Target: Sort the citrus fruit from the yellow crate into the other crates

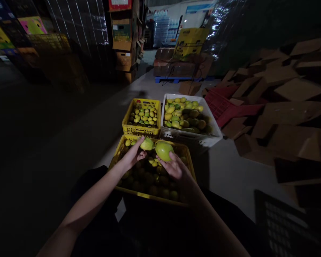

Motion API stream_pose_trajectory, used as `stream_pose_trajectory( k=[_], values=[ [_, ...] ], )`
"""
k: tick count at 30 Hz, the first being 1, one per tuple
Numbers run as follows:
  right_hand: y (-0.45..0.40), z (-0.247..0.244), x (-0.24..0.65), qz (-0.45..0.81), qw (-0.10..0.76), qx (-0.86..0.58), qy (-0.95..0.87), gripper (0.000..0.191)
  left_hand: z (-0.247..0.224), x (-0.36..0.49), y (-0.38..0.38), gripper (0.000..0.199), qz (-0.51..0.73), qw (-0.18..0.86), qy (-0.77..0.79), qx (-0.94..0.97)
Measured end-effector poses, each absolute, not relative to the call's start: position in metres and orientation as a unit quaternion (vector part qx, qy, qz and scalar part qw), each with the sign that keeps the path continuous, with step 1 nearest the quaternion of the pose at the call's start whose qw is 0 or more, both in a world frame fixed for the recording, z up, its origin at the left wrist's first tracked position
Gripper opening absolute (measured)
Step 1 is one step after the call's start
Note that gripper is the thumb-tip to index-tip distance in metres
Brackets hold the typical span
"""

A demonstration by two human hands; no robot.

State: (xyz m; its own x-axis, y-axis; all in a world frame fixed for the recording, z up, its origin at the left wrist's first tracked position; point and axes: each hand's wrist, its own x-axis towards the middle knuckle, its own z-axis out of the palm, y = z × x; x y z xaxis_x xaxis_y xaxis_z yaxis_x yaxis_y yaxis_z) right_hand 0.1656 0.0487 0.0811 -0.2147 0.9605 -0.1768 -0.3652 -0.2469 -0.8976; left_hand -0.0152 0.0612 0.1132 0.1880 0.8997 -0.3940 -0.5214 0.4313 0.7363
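Both of my hands are raised over a yellow crate (147,195) of yellow-green fruit that look like lemons. My left hand (134,156) is closed on a smaller greenish lemon (147,144), thumb along its side. In my right hand (173,166) sits a larger yellow-green lemon (164,151), held between thumb and fingers. The two fruits are close side by side. Below them, the fruit in the crate lies mostly in shadow. Behind stand a smaller yellow crate (125,125) with small lemons and a white crate (187,135) with larger ones.
Flattened and opened cardboard boxes (289,117) pile up on the right, beside a red crate (223,103). Farther back, a blue pallet (167,79) carries boxes, a yellow carton (189,43) among them. Stacked cartons (122,43) rise at the back left. The floor is grey and dim.
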Motion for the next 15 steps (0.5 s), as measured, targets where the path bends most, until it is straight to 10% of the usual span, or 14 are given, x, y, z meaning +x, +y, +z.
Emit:
stream_pose_trajectory(
  k=[15],
  values=[
    [0.043, 0.094, 0.163, 0.658, 0.482, -0.388, -0.429, 0.049, 0.123, -0.011, 0.053, 0.029, 0.510, 0.683, 0.361, 0.378]
  ],
)
